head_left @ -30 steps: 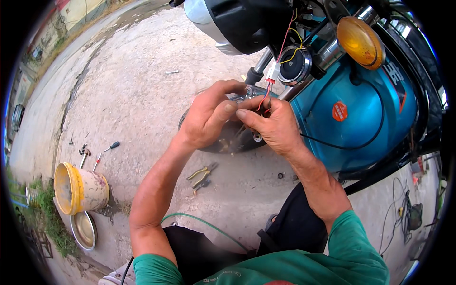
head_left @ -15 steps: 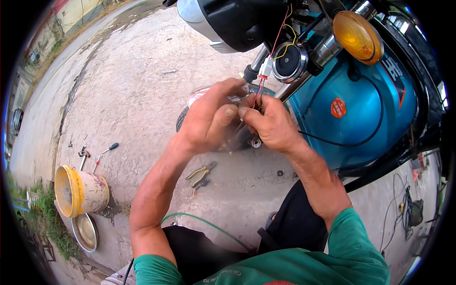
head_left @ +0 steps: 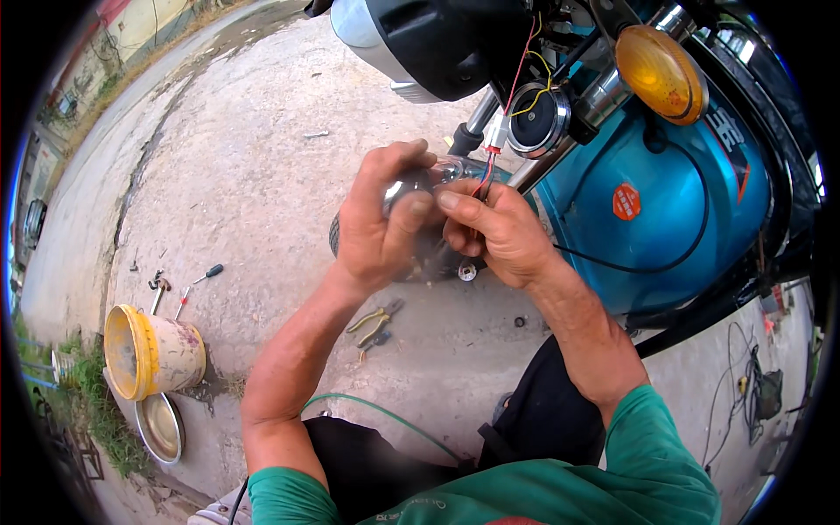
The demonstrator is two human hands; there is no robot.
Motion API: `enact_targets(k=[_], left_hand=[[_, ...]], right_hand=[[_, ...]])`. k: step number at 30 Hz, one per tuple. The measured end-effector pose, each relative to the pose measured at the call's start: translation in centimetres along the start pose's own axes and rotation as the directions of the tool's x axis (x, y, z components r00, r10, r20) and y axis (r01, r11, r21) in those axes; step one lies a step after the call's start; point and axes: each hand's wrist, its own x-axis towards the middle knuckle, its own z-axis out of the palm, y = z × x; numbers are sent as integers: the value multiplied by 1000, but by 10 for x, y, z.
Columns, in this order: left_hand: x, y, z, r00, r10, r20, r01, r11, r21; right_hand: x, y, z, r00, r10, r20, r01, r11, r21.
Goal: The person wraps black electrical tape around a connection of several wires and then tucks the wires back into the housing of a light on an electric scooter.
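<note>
My right hand [head_left: 507,229] has its thumb and fingers pinched around thin wires [head_left: 484,179], red and dark ones. They run up to a white plug connector [head_left: 496,133] with a red end, hanging beside the round horn [head_left: 538,120]. My left hand [head_left: 372,219] is just left of these wires, thumb and fingers curved but apart. A shiny curved surface shows through the gap between them; it looks like the chrome fender [head_left: 451,166] behind. The area below both hands is smeared, so the lower wire ends cannot be made out.
A blue motorcycle tank [head_left: 647,219], an orange turn signal [head_left: 662,70] and a black headlight housing [head_left: 433,44] surround the wires. Yellow-handled pliers [head_left: 376,319] lie on the concrete. Left are a screwdriver [head_left: 210,272], a hammer [head_left: 158,293], a yellow-rimmed bucket [head_left: 175,354] and a metal basin [head_left: 161,429].
My left hand has shifted slightly away from the wires and its fingers have spread wider, exposing the shiny surface behind. My right hand keeps its pinch on the wires.
</note>
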Motion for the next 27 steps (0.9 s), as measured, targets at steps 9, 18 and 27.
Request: enact_targets(k=[9,18,27], left_hand=[[3,6,10,999,43,25,-49,955,294],[8,11,-4,1000,-14,22,6,953,304],[7,14,-5,993,113,42,-118,850,513]], right_hand=[[3,5,-5,949,-294,-111,252,924,-287],[9,13,-13,897,-435,-78,337,788,-516],[6,7,-8,933,-338,-126,244,849,-469]])
